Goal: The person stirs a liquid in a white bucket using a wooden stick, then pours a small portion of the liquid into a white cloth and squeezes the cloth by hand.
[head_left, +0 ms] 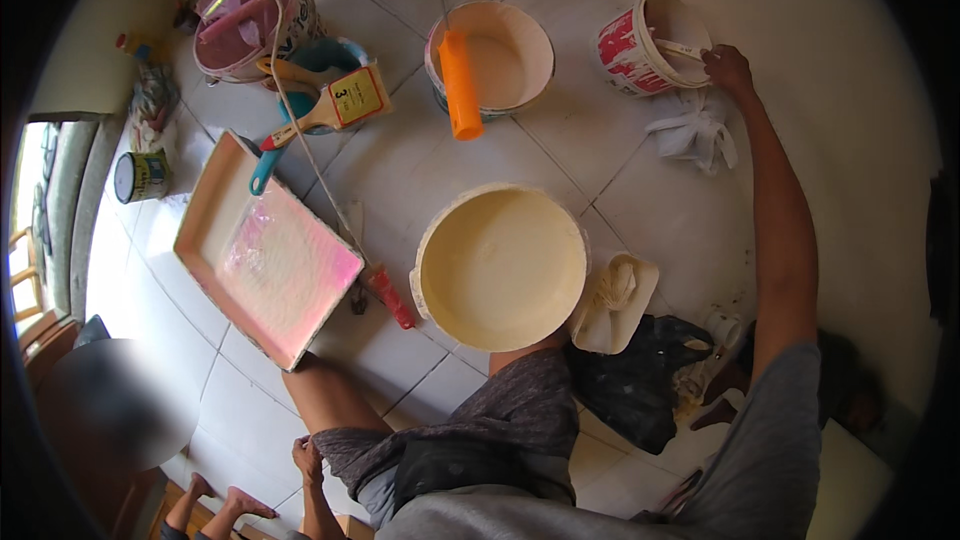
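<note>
At the far right, my right hand (726,70) is closed round the end of a pale flat handle (680,48). The handle lies across the mouth of a red and white paint bucket (630,50); its other end is hidden inside. Low on the left, beside the hem of my shorts, my left hand (308,460) has its fingers curled in. What they hold, if anything, is hidden. Between my knees and the far buckets stands a large round tub (500,270) of cream-coloured paint.
Left lies a paint tray (330,325) with a long-handled roller frame (315,155). Beyond are a pink bucket (305,15), a paintbrush (345,105) and a bucket with an orange roller (460,90). A small tray (645,285), black bag (620,390) and white bag (695,135) lie right.
</note>
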Motion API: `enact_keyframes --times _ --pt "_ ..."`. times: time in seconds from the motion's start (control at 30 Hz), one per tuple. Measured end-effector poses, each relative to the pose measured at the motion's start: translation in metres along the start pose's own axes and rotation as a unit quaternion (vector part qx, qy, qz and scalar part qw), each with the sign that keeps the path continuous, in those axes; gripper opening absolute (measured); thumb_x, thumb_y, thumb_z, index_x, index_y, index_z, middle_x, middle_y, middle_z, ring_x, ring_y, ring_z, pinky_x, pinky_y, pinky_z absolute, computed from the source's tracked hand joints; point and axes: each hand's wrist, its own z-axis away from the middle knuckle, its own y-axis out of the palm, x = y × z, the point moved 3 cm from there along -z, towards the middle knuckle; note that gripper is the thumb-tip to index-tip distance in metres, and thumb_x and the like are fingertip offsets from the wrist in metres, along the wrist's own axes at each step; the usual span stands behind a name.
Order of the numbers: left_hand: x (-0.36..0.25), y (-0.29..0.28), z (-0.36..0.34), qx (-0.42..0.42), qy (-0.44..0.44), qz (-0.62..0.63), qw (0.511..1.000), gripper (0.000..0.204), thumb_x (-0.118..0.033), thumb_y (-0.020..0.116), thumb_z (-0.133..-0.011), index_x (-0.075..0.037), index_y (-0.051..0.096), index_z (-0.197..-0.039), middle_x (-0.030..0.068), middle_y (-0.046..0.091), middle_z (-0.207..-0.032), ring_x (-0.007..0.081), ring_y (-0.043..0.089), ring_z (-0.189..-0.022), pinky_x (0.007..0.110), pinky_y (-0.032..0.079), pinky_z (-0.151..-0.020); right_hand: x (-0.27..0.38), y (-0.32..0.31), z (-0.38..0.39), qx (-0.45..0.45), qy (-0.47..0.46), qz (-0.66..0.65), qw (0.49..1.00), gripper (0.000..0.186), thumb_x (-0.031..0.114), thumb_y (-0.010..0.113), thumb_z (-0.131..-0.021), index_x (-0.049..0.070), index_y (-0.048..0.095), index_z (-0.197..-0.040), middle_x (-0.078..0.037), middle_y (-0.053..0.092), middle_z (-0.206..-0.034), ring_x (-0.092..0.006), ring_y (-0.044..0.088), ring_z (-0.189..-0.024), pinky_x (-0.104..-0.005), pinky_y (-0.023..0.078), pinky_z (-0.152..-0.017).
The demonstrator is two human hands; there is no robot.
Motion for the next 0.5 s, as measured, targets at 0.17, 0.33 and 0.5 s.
enact_keyframes --times 0.17,0.33,0.5 --pt "0.008 0.006 -0.018 -0.005 0.027 0.012 1.000 0.030 -0.023 0.062 -0.087 0.003 0.056 -0.101 0.0121 0.062 -0.080 0.0140 0.056 -0.060 0.026 0.046 -0.049 -0.022 -0.038 0.069 -0.037 0.055 -0.245 0.967 0.027 0.023 0.055 -0.087 -0.001 0.067 -0.093 -0.010 0.065 -0.075 -0.0180 0.061 -0.064 -0.0324 0.047 -0.062" --pt "0.016 0.022 -0.026 -0.083 0.080 0.059 0.992 0.030 -0.021 0.062 -0.086 0.004 0.056 -0.103 0.0163 0.064 -0.085 0.0192 0.062 -0.068 0.030 0.049 -0.054 -0.032 -0.077 0.182 -0.074 0.095 -0.409 0.904 0.025 0.019 0.052 -0.089 -0.002 0.065 -0.094 -0.004 0.059 -0.069 -0.0094 0.053 -0.058 -0.0249 0.041 -0.054" --pt "0.002 0.023 -0.025 -0.232 0.150 -0.008 0.961 0.042 -0.027 0.062 -0.085 0.006 0.054 -0.111 0.0238 0.065 -0.093 0.0327 0.063 -0.081 0.042 0.050 -0.076 -0.025 -0.111 0.307 -0.079 0.029 -0.432 0.898 0.024 0.021 0.054 -0.093 0.000 0.064 -0.100 0.000 0.056 -0.071 -0.0068 0.051 -0.060 -0.0219 0.041 -0.055"
